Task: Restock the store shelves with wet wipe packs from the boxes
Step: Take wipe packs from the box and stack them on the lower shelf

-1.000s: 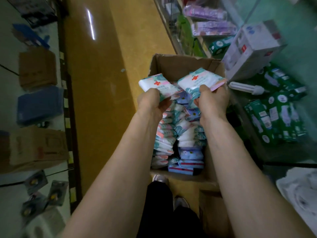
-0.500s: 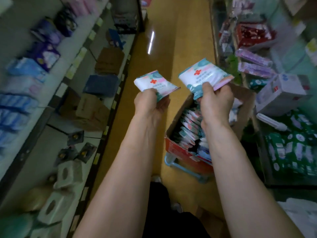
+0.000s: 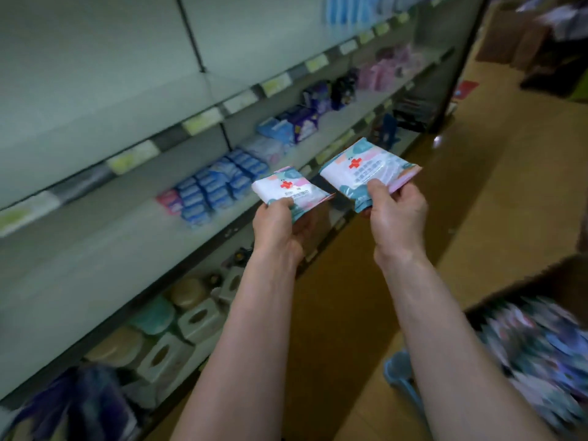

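My left hand (image 3: 280, 229) grips a white and teal wet wipe pack (image 3: 288, 190) with a red cross on it. My right hand (image 3: 397, 214) grips a second, similar wet wipe pack (image 3: 366, 170). Both packs are held up in the aisle, just in front of the middle shelf (image 3: 95, 237) on my left. That shelf carries rows of blue packs (image 3: 219, 186) further along, with bare board nearer to me. The cardboard box (image 3: 541, 338) full of packs sits low at the right, blurred.
The shelf above (image 3: 127, 100) runs overhead with yellow price tags (image 3: 203, 120). Purple and pink packs (image 3: 318, 109) lie further down the middle shelf. The bottom shelf holds tissue boxes (image 3: 178, 338). A blue stool (image 3: 404, 380) stands under the box. Yellow floor stretches ahead.
My view has swung left from the box to the shelves. Both hands have carried their packs away from the box toward the middle shelf.
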Demonstrator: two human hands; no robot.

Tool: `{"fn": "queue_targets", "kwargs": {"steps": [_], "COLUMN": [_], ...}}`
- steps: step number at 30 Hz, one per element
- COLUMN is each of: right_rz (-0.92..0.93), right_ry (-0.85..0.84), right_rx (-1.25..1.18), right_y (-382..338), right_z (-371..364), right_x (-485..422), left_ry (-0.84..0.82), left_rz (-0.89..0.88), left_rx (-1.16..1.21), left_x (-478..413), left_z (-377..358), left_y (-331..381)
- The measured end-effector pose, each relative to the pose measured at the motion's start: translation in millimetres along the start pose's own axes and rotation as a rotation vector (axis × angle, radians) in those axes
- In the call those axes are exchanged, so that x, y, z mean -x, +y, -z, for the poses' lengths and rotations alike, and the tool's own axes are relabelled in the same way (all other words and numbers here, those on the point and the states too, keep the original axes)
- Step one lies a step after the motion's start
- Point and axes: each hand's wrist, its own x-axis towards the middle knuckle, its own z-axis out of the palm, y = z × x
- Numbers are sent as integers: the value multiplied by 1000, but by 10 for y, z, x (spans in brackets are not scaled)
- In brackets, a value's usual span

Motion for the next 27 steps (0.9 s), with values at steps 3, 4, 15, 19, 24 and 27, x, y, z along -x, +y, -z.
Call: {"fn": "queue_targets", "kwargs": {"steps": [3, 4, 15, 19, 24, 27], "right_rz": [-13, -17, 6, -22, -82, -162], "right_ry": [-111, -152, -403, -501, -624, -694], "right_rx": [-7, -16, -118, -143, -181, -242], "right_y": [8, 20, 101, 73, 17, -34], "right_z": [-642, -848, -2650, -3099, -3594, -3893], "right_x": [254, 341, 1214, 1382, 1447, 1423], "left_ry": [39, 51, 148, 199, 280, 335], "left_rz": [-85, -112, -308, -350, -398, -455], "left_rx": [43, 53, 147, 235, 292, 331], "left_x": [-104, -137, -285, -277, -324, -363], "left_z": [446, 598, 1929, 2203, 2433, 2521], "left_y": [518, 684, 2108, 2478, 2846, 3097]}}
